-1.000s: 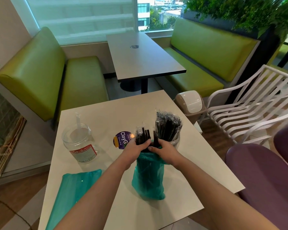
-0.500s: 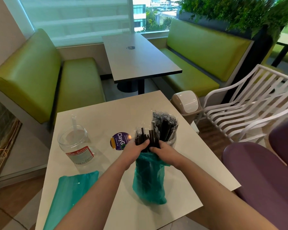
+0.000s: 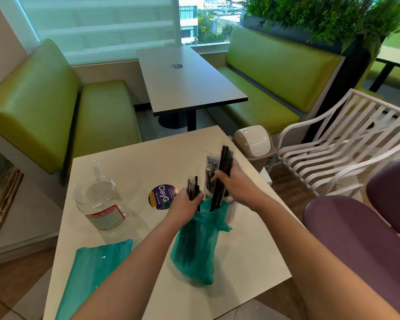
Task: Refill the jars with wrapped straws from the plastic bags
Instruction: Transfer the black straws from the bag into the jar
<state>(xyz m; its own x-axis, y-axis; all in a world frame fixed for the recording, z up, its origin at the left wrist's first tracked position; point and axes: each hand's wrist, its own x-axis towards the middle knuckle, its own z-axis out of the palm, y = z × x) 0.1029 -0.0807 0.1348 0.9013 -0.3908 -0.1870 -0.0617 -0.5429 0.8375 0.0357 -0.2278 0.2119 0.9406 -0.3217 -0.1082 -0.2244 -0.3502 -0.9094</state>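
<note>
Your right hand [image 3: 234,183] is closed around a bundle of black wrapped straws [image 3: 222,174], and that bundle is now nearly clear of the green bag [image 3: 198,245] — a second ago both hands sat together at the bag's mouth with only the straw tips showing. The lower ends hang just over the opening, so the pull looks almost finished and the next move is probably a short carry to the jar. Your left hand [image 3: 185,204] is clamped on the bag's neck, pinching a few more straws [image 3: 193,188] that poke up above your fingers; more dark straws show through the plastic below, so this bag is not emptied yet.

The nearer jar [image 3: 217,190] stands just behind the bag, already holding straws, and your right hand partly hides its rim — how full it is I cannot tell. The second jar [image 3: 98,202], well to the left, looks almost empty, with one clear straw standing in it. A second green bag [image 3: 95,269] lies flat toward the left front edge of the table [image 3: 252,250].

Room is good: the tabletop is bare to the right of the bag and behind the jars. Mind the right edge, though — a bin [image 3: 254,144] and a white chair [image 3: 333,153] sit just past it.
</note>
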